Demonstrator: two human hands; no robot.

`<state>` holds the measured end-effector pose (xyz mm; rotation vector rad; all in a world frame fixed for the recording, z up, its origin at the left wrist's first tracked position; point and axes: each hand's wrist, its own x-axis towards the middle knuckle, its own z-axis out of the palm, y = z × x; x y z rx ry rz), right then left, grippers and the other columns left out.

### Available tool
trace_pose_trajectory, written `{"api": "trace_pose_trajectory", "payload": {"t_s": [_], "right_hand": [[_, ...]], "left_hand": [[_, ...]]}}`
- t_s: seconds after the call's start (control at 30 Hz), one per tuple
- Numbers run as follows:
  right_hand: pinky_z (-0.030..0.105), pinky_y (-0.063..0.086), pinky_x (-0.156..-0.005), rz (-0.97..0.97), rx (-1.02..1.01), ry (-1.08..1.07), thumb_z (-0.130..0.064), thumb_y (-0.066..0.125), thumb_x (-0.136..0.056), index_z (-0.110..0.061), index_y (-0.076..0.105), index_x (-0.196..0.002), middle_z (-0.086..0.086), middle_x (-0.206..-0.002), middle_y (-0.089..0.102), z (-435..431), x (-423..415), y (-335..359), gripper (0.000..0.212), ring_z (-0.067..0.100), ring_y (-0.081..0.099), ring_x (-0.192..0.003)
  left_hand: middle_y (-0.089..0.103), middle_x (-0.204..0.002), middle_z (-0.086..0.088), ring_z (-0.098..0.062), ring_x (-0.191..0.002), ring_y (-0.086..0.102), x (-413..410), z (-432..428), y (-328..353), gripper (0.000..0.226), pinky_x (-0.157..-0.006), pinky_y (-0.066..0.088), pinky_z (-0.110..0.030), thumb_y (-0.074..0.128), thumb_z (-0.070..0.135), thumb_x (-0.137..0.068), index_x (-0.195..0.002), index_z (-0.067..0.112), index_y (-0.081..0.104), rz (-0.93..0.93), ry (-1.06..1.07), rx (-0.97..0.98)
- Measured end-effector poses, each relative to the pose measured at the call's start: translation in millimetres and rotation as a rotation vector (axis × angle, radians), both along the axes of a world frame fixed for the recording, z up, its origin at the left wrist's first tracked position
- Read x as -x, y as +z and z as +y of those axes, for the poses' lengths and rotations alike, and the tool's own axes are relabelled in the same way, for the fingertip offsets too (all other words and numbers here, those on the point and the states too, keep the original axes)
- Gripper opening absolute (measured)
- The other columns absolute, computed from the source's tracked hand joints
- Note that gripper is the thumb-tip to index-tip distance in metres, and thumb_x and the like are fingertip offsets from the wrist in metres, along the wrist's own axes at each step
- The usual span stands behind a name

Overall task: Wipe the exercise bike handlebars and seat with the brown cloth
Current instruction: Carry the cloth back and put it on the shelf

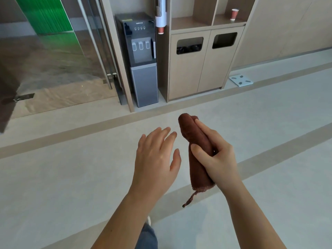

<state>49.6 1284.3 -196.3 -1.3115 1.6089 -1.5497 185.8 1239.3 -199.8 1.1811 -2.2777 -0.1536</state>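
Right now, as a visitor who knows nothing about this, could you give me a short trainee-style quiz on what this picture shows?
1. True or false: the left hand grips the brown cloth.
2. What stands to the left of the bin cabinet? A) a water dispenser B) a fridge C) a chair
3. Fill in: a paper cup stands on the open ___ above the bins.

Key:
1. False. The right hand holds the rolled cloth; the left hand is open beside it and holds nothing.
2. A
3. shelf
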Motion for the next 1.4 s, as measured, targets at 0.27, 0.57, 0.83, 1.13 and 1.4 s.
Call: {"api": "trace_pose_trajectory", "payload": {"t_s": [0.27, 0.57, 0.83, 1.13, 1.4], "right_hand": [[0.010, 0.045, -0.082, -0.026, -0.056, -0.034, 0.000, 0.062, -0.076, -0.035, 0.056, -0.117, -0.021, -0.111, 0.060, -166.0, 39.6, -21.0, 0.054, -0.004, 0.058, -0.099], [0.015, 0.048, -0.082, 0.032, -0.043, 0.036, -0.016, 0.061, -0.072, -0.034, 0.055, -0.122, -0.010, -0.115, 0.063, -391.5, 78.2, 11.9, 0.054, 0.004, 0.060, -0.101], [0.019, 0.052, -0.079, 0.001, -0.042, 0.017, -0.014, 0.063, -0.073, -0.036, 0.055, -0.121, -0.008, -0.112, 0.065, -530.7, 138.6, 10.8, 0.054, 0.006, 0.062, -0.095], [0.022, 0.048, -0.088, -0.005, 0.055, 0.083, -0.002, 0.061, -0.077, -0.031, 0.056, -0.123, -0.010, -0.120, 0.061, -712.2, 244.1, 31.4, 0.054, 0.003, 0.059, -0.104], [0.019, 0.048, -0.086, 0.022, 0.084, 0.199, -0.005, 0.063, -0.078, -0.033, 0.054, -0.124, -0.007, -0.117, 0.063, -846.7, 277.7, 52.4, 0.054, 0.009, 0.059, -0.104]], "left_hand": [[0.062, -0.118, -0.015, -0.035, -0.112, 0.056, 41.1, -165.9, -27.3, 0.040, -0.092, 0.043, -0.060, 0.051, 0.026, -0.081, -0.112, 0.005, 0.062, 0.058, -0.017, -0.071], [0.061, -0.120, -0.015, -0.035, -0.114, 0.053, 74.9, -386.0, -2.8, 0.040, -0.099, 0.037, -0.057, 0.051, 0.023, -0.081, -0.116, 0.004, 0.059, 0.122, 0.024, -0.052], [0.061, -0.121, -0.013, -0.032, -0.116, 0.053, 129.2, -521.3, -0.9, 0.040, -0.094, 0.042, -0.058, 0.051, 0.023, -0.082, -0.117, 0.005, 0.059, 0.171, -0.027, -0.092], [0.060, -0.121, -0.011, -0.030, -0.117, 0.051, 236.5, -697.4, 25.2, 0.037, -0.104, 0.034, -0.051, 0.052, 0.018, -0.083, -0.117, 0.005, 0.058, 0.163, 0.023, 0.048], [0.060, -0.121, -0.009, -0.028, -0.118, 0.051, 257.1, -815.0, 47.0, 0.036, -0.099, 0.038, -0.054, 0.053, 0.021, -0.083, -0.116, 0.008, 0.059, 0.144, 0.141, 0.102]]}}
